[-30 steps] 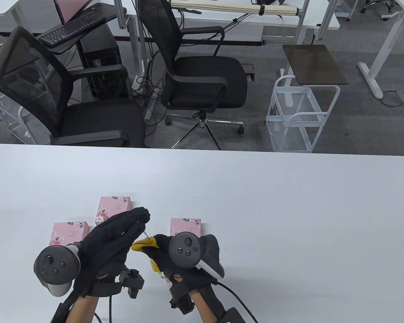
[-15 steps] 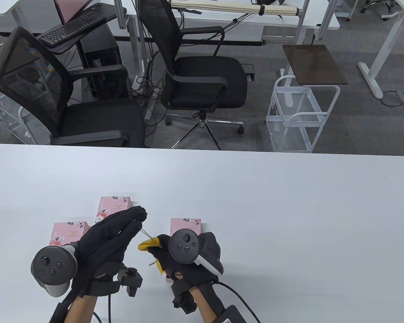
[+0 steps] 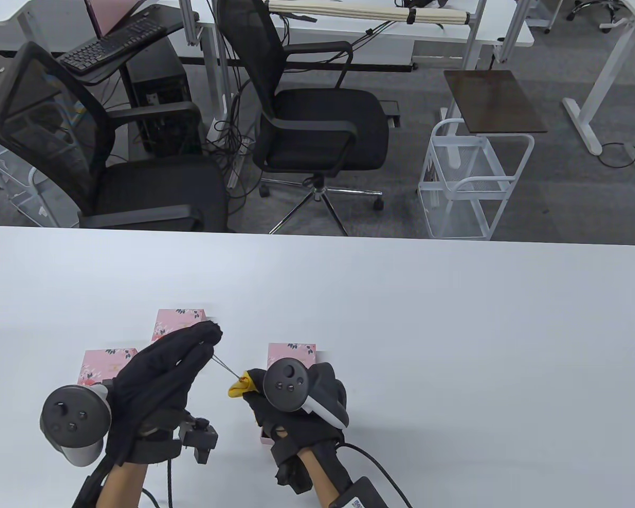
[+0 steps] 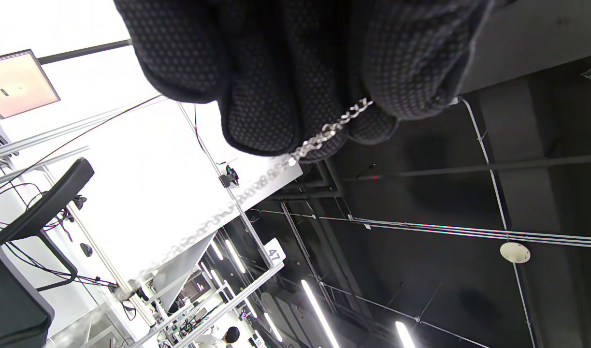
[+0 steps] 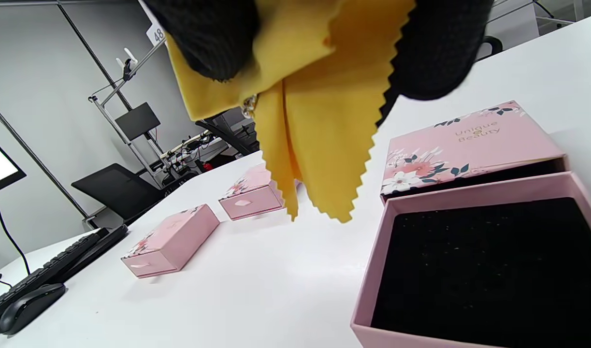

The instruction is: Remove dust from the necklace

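The left hand (image 3: 159,378) is raised above the table (image 3: 428,328) with its fingers extended and pressed together. Its fingertips (image 4: 261,121) pinch one end of the necklace (image 3: 223,365), a thin silver chain. In the left wrist view, the chain links emerge from between the gloved fingertips and run away from the pinch.

The right hand (image 3: 291,402) is positioned just beside the left hand, on the side away from it along the chain. Its fingers (image 5: 208,34) are curled round a yellow cloth (image 5: 314,106) with a zigzag-cut edge. The cloth is folded over the chain, so the right-hand grip bears on the cloth and on the chain inside it. Between the two grips the necklace is stretched taut, clear of the table surface. A small length of chain is visible at the fold of the cloth in the right wrist view.

Directly below the right-hand grip stands an open pink box (image 5: 474,261) with a black lining. Its floral lid (image 5: 464,145) lies just beyond it. Two closed pink boxes are located beyond and beneath the left-hand grip: one (image 3: 179,324) near the pinching fingertips, the other (image 3: 106,365) closer to the left wrist.
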`<state>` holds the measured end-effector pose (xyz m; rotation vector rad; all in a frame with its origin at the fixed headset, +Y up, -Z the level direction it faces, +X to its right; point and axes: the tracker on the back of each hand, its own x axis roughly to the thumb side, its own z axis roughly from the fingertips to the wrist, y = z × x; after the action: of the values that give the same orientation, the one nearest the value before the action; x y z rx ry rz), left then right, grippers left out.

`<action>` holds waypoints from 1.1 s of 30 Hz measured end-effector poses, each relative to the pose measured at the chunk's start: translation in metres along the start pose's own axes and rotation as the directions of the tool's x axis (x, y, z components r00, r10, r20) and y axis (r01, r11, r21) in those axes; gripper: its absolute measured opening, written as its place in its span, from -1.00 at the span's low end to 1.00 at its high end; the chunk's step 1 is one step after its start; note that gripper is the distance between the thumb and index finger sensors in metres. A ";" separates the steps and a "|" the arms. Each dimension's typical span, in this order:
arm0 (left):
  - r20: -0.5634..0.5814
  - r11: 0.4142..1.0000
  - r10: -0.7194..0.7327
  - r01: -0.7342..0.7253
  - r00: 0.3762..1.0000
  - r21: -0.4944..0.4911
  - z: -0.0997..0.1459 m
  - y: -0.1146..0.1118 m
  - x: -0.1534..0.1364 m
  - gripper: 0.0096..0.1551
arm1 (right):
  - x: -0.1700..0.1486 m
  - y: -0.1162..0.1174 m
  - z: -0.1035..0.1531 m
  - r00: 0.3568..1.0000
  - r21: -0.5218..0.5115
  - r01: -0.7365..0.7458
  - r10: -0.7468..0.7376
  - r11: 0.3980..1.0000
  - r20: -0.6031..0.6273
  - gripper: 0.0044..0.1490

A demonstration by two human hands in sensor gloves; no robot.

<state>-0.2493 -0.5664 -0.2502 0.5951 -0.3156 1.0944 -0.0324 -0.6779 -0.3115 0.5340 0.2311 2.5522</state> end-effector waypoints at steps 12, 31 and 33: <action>-0.002 1.000 -0.007 0.007 1.000 0.026 -0.001 0.004 0.000 -0.63 | -0.001 0.007 -0.003 0.997 0.039 -0.067 0.069 0.997 -0.035 -0.50; -0.020 0.999 -0.007 0.008 1.000 0.044 -0.001 0.005 0.000 -0.63 | 0.004 0.008 -0.003 0.975 0.101 -0.215 0.220 0.971 -0.039 -0.47; -0.025 0.999 0.002 -0.001 1.000 0.046 -0.001 0.005 -0.001 -0.63 | 0.004 0.009 -0.003 0.970 0.097 -0.232 0.237 0.968 -0.045 -0.47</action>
<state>-0.2544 -0.5647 -0.2501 0.6214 -0.2695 1.1120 -0.0413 -0.6840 -0.3107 0.5534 0.3234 2.8005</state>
